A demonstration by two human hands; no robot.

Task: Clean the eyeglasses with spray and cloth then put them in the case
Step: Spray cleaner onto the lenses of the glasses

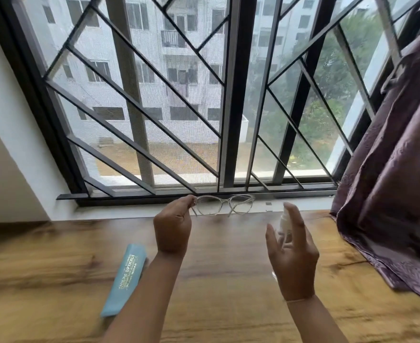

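White plastic spray bottle [285, 222] stands upright in the grip of the right hand [293, 253], the forefinger arched over its top and the thumb alongside. From that grip the eyeglasses [225, 205] lie at about ten o'clock, near but apart, and are held in the air. Their long axis runs nine to three o'clock, lenses facing the person. The left hand [173, 226] pinches their nine o'clock corner in a closed grip. The nozzle probably needs aiming toward ten o'clock. There is open air between the hands, above the wooden tabletop [228, 280]. A blue case [124, 276] lies at seven o'clock of the left hand, its length running one to seven. A purple curtain [389, 169] crowds the three o'clock side, and the window grille [154, 95] stands behind at twelve. No cloth can be made out.
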